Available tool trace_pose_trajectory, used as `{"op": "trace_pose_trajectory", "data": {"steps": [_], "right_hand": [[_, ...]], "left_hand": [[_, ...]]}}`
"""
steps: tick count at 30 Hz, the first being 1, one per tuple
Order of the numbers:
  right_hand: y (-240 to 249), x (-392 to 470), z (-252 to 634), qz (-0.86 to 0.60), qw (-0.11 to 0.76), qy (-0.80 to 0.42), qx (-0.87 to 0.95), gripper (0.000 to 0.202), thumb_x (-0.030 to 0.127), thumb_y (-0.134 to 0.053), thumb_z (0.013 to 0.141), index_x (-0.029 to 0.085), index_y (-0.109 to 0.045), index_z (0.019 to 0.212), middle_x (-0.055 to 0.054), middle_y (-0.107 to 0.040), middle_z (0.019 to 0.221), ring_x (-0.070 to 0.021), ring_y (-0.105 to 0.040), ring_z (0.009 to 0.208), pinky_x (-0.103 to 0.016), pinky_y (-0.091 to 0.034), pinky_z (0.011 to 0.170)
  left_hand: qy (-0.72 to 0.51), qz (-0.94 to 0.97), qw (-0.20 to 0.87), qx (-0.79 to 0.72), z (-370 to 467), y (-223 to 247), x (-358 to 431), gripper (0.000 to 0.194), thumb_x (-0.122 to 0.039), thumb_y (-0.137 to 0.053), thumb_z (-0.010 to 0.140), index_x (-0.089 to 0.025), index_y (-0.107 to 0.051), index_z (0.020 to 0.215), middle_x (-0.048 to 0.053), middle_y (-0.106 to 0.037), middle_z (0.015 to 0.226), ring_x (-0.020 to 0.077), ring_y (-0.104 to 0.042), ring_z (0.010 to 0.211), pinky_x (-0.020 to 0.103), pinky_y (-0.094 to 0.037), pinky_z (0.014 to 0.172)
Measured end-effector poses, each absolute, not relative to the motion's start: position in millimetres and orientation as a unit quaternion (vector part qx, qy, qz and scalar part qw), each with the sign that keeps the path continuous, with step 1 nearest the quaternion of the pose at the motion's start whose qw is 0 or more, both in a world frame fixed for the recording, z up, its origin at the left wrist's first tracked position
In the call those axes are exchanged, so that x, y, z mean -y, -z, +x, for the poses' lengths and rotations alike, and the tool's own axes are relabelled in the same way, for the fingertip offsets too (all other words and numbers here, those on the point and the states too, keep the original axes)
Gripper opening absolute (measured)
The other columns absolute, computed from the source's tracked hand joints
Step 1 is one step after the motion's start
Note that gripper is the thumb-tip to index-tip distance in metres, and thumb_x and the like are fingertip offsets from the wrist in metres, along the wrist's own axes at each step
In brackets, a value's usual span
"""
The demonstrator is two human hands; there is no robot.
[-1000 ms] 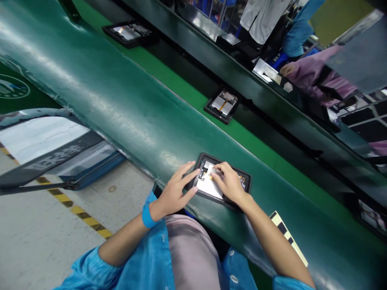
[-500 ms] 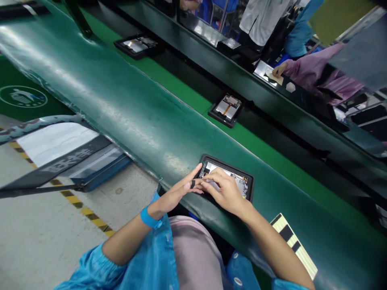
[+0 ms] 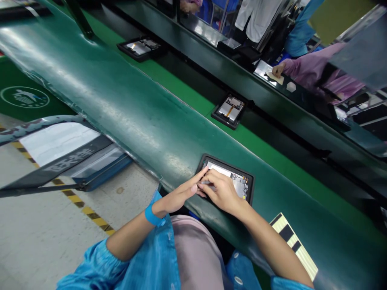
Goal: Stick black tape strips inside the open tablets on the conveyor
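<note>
An opened tablet-like device in a black frame [image 3: 250, 181] lies on the green bench mat [image 3: 145, 125], its silver parts and circuit board showing. Over its left part, my left hand [image 3: 183, 194] reaches in with fingers stretched out and a blue band at the wrist. My right hand [image 3: 222, 191] is bent over the same device, its fingers pinched together against the left fingers. Whatever sits between the right fingertips is too small to make out.
Two more opened devices, one [image 3: 230, 111] ahead and one [image 3: 140, 47] farther left, lie on the green conveyor [image 3: 178, 88]. A pale sheet with black strips [image 3: 294, 243] is beside my right forearm. A person in pink [image 3: 314, 68] works across the line.
The black piece seen on my left fingers is no longer visible. Both hands have shifted slightly and more of the device's silver area shows. The two conveyor devices moved a little right.
</note>
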State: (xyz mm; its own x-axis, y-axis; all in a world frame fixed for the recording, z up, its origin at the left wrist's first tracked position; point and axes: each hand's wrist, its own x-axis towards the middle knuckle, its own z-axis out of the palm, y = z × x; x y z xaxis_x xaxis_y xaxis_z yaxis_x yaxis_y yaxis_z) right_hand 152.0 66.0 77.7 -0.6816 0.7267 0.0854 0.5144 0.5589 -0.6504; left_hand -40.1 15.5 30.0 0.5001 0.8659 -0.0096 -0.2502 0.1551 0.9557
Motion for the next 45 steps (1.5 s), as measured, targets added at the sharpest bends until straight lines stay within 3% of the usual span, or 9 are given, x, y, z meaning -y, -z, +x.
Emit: {"op": "trace_pose_trajectory", "data": {"steps": [5, 12, 18, 22, 26, 30, 37, 45], "right_hand": [[-66, -62, 157, -0.333, 0.271, -0.293, 0.855, 0.015, 0.029, -0.056, 0.102, 0.021, -0.066, 0.094, -0.004, -0.065, 0.087, -0.0157, -0.060, 0.075, -0.028, -0.048, 0.068], [-59, -58, 159, -0.347, 0.320, -0.323, 0.821, 0.008, 0.019, -0.060, 0.097, 0.021, -0.067, 0.094, -0.003, -0.065, 0.087, -0.0150, -0.060, 0.074, -0.027, -0.047, 0.065], [-66, -75, 169, -0.437, 0.351, -0.320, 0.763, 0.011, 0.028, -0.064, 0.095, 0.021, -0.067, 0.087, -0.002, -0.063, 0.084, -0.0140, -0.055, 0.068, -0.026, -0.042, 0.059], [-61, -89, 177, -0.451, 0.261, -0.368, 0.770, 0.019, 0.033, -0.061, 0.097, 0.020, -0.069, 0.087, -0.003, -0.064, 0.086, -0.0157, -0.059, 0.076, -0.026, -0.043, 0.064], [-50, -91, 175, -0.444, 0.162, -0.365, 0.802, 0.018, 0.033, -0.060, 0.097, 0.021, -0.071, 0.091, -0.003, -0.064, 0.094, -0.0164, -0.061, 0.082, -0.027, -0.045, 0.072], [-44, -90, 170, -0.463, 0.099, -0.312, 0.824, 0.012, 0.028, -0.062, 0.096, 0.023, -0.072, 0.095, -0.003, -0.062, 0.106, -0.0154, -0.062, 0.084, -0.028, -0.045, 0.076], [-41, -95, 169, -0.476, 0.072, -0.267, 0.835, 0.011, 0.026, -0.061, 0.098, 0.022, -0.071, 0.096, -0.003, -0.061, 0.110, -0.0160, -0.063, 0.088, -0.027, -0.044, 0.074], [-37, -95, 168, -0.477, 0.068, -0.244, 0.842, 0.011, 0.027, -0.061, 0.098, 0.023, -0.071, 0.099, -0.004, -0.062, 0.111, -0.0165, -0.064, 0.087, -0.027, -0.047, 0.075]], "left_hand": [[-0.437, 0.360, 0.798, -0.208, -31, -30, -16, 0.080, -0.068, -0.042, 0.098, -0.031, -0.013, 0.163, 0.015, -0.050, 0.151, 0.0244, -0.062, 0.114, 0.044, -0.055, 0.095], [-0.438, 0.316, 0.814, -0.214, -27, -33, -16, 0.073, -0.061, -0.049, 0.099, -0.031, -0.023, 0.161, 0.014, -0.059, 0.139, 0.0221, -0.063, 0.111, 0.041, -0.052, 0.095], [-0.410, 0.334, 0.807, -0.262, -35, -25, -14, 0.082, -0.065, -0.048, 0.098, -0.027, -0.016, 0.163, 0.019, -0.064, 0.136, 0.0280, -0.069, 0.112, 0.044, -0.052, 0.094], [-0.459, 0.436, 0.692, -0.346, -48, -22, -14, 0.068, -0.056, -0.045, 0.102, -0.023, -0.031, 0.159, 0.019, -0.063, 0.139, 0.0263, -0.070, 0.110, 0.042, -0.055, 0.093], [-0.455, 0.629, 0.422, -0.468, -58, -20, -14, 0.049, -0.041, -0.050, 0.103, -0.022, -0.051, 0.148, 0.014, -0.061, 0.142, 0.0264, -0.061, 0.128, 0.047, -0.048, 0.110], [-0.360, 0.756, 0.193, -0.511, -56, -15, -14, 0.037, -0.033, -0.051, 0.101, -0.020, -0.064, 0.133, 0.015, -0.052, 0.151, 0.0309, -0.043, 0.145, 0.054, -0.038, 0.119], [-0.248, 0.829, 0.129, -0.484, -48, -9, -15, 0.036, -0.031, -0.055, 0.099, -0.022, -0.065, 0.132, 0.015, -0.041, 0.160, 0.0349, -0.030, 0.152, 0.061, -0.027, 0.123], [-0.188, 0.854, 0.102, -0.475, -41, -9, -24, 0.053, -0.038, -0.058, 0.098, -0.024, -0.051, 0.148, 0.018, -0.035, 0.163, 0.0390, -0.027, 0.153, 0.064, -0.029, 0.120]]}}
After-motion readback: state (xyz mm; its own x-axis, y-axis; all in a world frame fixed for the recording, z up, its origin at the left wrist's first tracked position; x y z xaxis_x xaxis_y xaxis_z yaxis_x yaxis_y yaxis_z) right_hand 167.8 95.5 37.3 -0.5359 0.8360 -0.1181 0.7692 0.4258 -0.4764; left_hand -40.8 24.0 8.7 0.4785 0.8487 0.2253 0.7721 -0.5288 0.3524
